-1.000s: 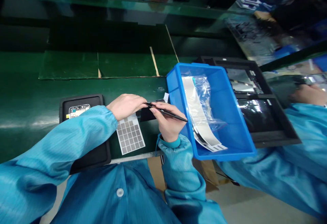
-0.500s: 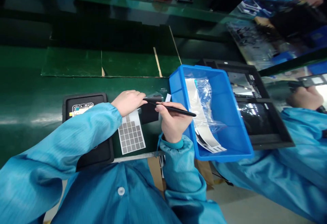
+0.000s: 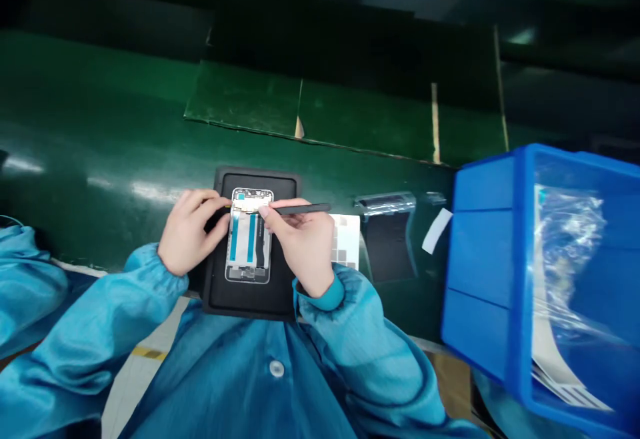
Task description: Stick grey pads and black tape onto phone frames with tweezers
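Note:
An opened phone (image 3: 249,235), its circuit board and blue strips showing, lies in a black tray (image 3: 283,279) in front of me. At the phone's upper left edge is my left hand (image 3: 193,229), fingers bent, with thumb and index tips apart by a small yellow tab (image 3: 228,204). My right hand (image 3: 306,242) is closed around dark tweezers (image 3: 313,209), held nearly level over the phone's upper part. Their tips are too small to make out against the board. A white sheet with grey squares (image 3: 353,232) lies partly behind the right hand.
Right of the sheet lies a dark film piece with a clear curled edge (image 3: 390,245), beside a white strip (image 3: 437,231). A blue bin (image 3: 477,259) at the right holds clear plastic and pale strips. Green boards (image 3: 360,119) stand behind; another person's blue sleeve (image 3: 25,279) is at left.
Both hands have moved left from the film by the blue bin to the phone in the tray. The tweezers have come along in the right hand. The view has turned left.

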Tool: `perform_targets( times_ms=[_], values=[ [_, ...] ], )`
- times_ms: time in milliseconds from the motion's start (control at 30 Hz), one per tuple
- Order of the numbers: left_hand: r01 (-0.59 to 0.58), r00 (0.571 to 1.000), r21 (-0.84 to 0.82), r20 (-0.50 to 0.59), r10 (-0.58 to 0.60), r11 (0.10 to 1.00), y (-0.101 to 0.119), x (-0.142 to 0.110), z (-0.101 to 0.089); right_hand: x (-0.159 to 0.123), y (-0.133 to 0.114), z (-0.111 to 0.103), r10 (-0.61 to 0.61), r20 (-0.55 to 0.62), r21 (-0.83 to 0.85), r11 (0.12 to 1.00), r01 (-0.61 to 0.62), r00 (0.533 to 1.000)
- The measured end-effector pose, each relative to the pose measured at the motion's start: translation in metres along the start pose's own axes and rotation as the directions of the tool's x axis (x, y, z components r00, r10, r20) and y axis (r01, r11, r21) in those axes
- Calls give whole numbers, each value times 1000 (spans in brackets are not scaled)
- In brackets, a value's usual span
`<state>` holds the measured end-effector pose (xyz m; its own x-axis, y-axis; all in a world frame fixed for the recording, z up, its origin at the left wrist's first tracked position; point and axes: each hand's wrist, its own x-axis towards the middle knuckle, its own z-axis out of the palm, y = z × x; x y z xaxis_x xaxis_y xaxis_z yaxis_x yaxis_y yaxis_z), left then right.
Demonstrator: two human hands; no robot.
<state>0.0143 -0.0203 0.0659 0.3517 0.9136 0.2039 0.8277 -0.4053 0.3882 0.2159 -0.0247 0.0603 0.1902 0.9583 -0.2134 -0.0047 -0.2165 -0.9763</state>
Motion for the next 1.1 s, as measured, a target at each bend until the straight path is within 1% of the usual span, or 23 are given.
perform_targets(
  times_ms=[100,167,233,400,767,1100],
  values=[
    [43,998,-46,-34,-44,998,1,-12,20,5,6,11,-3,-21,-59,998,2,1000],
    [39,998,-66,-41,-42,997,1,-13,26,6,9,13,-4,-38,-92,996,1,999],
    [26,998,-76,-49,-30,997,0,-12,29,6,11,14,-11,-53,-125,992,4,999],
    [-6,998,-73,-59,1,997,-3,-12,30,5,12,13,-12,-59,-158,987,3,998],
    [-11,999,-57,-40,9,998,-2,-13,31,6,13,16,-9,-74,-183,983,-5,997],
    [-44,997,-10,-63,43,999,-1,-11,30,5,15,14,-21,-63,-227,974,6,998]
  ],
)
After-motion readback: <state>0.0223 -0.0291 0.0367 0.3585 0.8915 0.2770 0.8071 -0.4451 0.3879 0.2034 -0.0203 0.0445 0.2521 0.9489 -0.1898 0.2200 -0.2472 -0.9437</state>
